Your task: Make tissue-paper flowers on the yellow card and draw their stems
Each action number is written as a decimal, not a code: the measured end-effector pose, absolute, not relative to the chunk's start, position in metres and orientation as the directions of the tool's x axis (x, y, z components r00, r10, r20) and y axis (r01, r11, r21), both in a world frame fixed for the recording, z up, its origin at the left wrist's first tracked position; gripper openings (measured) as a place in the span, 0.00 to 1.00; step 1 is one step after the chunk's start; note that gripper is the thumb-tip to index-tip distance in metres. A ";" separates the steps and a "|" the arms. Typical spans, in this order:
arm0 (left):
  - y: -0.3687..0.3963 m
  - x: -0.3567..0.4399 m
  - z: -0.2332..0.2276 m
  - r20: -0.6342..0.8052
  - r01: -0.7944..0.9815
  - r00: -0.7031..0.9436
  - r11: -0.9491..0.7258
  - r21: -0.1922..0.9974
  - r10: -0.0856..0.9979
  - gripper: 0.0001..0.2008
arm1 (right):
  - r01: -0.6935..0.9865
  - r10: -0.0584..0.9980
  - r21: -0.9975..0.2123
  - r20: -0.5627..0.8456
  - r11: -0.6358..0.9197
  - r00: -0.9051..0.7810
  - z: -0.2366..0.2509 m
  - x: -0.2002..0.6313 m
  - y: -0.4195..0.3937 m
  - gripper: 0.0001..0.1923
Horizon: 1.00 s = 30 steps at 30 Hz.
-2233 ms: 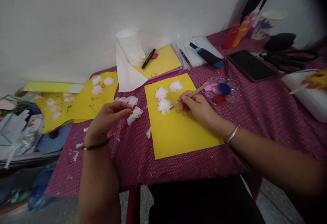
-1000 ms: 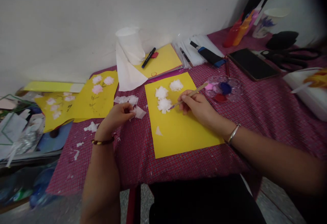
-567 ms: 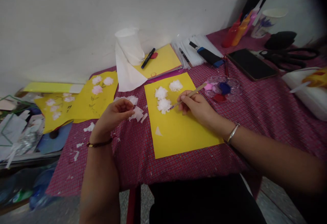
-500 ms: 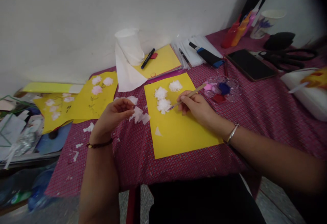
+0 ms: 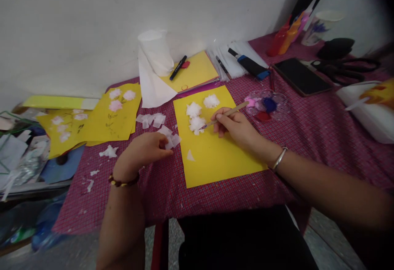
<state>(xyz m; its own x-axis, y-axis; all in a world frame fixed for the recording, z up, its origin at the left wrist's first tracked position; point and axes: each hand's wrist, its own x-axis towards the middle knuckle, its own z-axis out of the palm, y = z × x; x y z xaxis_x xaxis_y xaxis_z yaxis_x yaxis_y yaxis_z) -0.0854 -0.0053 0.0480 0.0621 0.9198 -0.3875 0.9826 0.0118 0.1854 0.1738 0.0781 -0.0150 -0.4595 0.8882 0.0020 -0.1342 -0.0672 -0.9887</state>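
My right hand (image 5: 230, 124) is closed around a thin paintbrush (image 5: 235, 109), gripping it like a pencil. The brush tip meets the lower edge of a white tissue-paper puff (image 5: 197, 124). Two more puffs, one (image 5: 193, 110) just above it and one (image 5: 211, 101) to the upper right, sit on the yellow sheet (image 5: 212, 167). Over the tablecloth, left of the sheet, my left hand (image 5: 150, 149) has thumb and forefinger apart at the edge of some small tissue squares (image 5: 172, 139). Its other fingers are partly hidden.
A paint palette (image 5: 281, 108) lies right of the sheet, near a phone (image 5: 301, 77) and scissors (image 5: 344, 69). Behind stand a tissue roll (image 5: 156, 52) and paint bottles (image 5: 285, 36). Yellow sheets with pink flowers (image 5: 112, 118) lie to the left.
My left hand has moved right and down to the tissue squares, its thumb and finger parting. The right hand keeps the paintbrush at the lower puff, its tip shifted slightly.
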 end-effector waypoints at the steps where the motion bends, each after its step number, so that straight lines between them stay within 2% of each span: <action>1: -0.005 -0.081 0.047 -0.389 0.991 0.048 0.003 0.131 0.920 0.12 | -0.138 0.888 -0.988 0.006 -0.065 -0.461 -0.016 0.174 0.078 0.08; 3: -0.003 -0.077 0.044 -0.384 0.998 0.026 -0.004 0.057 0.923 0.12 | -0.146 0.888 -0.987 0.013 -0.061 -0.460 -0.017 0.174 0.079 0.08; 5: -0.001 -0.076 0.041 -0.371 0.999 0.016 -0.002 0.039 0.928 0.10 | -0.145 0.888 -0.988 0.015 -0.059 -0.459 -0.017 0.174 0.079 0.09; 7: 0.000 -0.079 0.039 -0.349 0.998 0.030 -0.011 0.054 0.937 0.07 | -0.143 0.888 -0.988 0.012 -0.060 -0.459 -0.017 0.173 0.079 0.08; 14: 0.003 -0.088 0.038 -0.286 0.993 0.072 -0.041 0.113 0.955 0.07 | -0.151 0.890 -0.986 0.010 -0.066 -0.456 -0.015 0.173 0.078 0.08; 18: 0.000 -0.083 0.039 -0.268 0.982 0.085 -0.036 0.184 0.960 0.15 | -0.124 0.887 -0.990 -0.006 -0.071 -0.461 -0.015 0.173 0.079 0.09; 20: -0.003 -0.079 0.037 -0.243 0.989 0.081 -0.048 0.140 0.967 0.16 | -0.124 0.888 -0.989 -0.010 -0.075 -0.460 -0.015 0.172 0.079 0.09; 25: -0.006 -0.071 0.032 -0.203 0.997 0.077 -0.079 0.001 0.976 0.07 | -0.121 0.890 -0.990 -0.010 -0.074 -0.457 -0.016 0.171 0.079 0.09; 28: -0.003 -0.075 0.033 -0.190 0.998 0.061 -0.065 -0.015 0.980 0.09 | -0.130 0.889 -0.989 0.001 -0.066 -0.459 -0.015 0.172 0.079 0.09; 30: -0.002 -0.081 0.038 -0.173 0.998 0.053 -0.047 0.040 0.983 0.09 | -0.138 0.889 -0.988 0.007 -0.064 -0.458 -0.015 0.172 0.079 0.09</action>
<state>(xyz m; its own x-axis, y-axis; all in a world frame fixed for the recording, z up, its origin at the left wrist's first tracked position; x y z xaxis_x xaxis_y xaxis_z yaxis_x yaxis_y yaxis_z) -0.0810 -0.0022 0.0383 0.0532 0.9834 -0.1733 0.9981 -0.0470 0.0399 0.1717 0.0794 -0.0147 -0.4581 0.8889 0.0066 -0.1380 -0.0638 -0.9884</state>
